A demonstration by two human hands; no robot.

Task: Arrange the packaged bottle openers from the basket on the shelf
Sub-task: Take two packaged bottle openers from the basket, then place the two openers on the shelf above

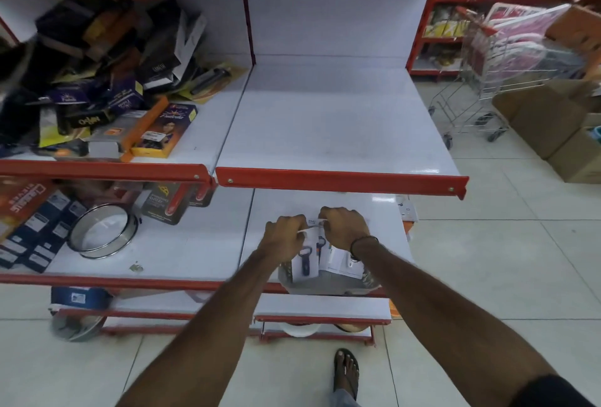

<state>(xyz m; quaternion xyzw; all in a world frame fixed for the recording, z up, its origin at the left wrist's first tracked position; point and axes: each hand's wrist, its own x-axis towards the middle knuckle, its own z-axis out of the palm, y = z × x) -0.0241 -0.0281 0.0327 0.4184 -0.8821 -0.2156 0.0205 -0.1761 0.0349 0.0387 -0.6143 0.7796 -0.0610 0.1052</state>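
A grey basket (322, 284) sits at the front edge of the lower white shelf (383, 231). It holds several packaged bottle openers (305, 262) on white cards, with dark blue openers showing. My left hand (284, 237) and my right hand (344, 227) are both over the basket, fingers closed on the top edge of a small stack of these white cards (313, 231). The stack stands roughly upright between the two hands. The white shelf above (338, 133), edged with a red front strip, has nothing on its right section.
The upper shelf's left section holds a jumbled pile of boxed goods (107, 81). A round metal sieve (104, 231) and dark boxes lie on the lower shelf's left. A wire shopping trolley (481, 81) and cardboard boxes (559, 127) stand on the tiled floor at right.
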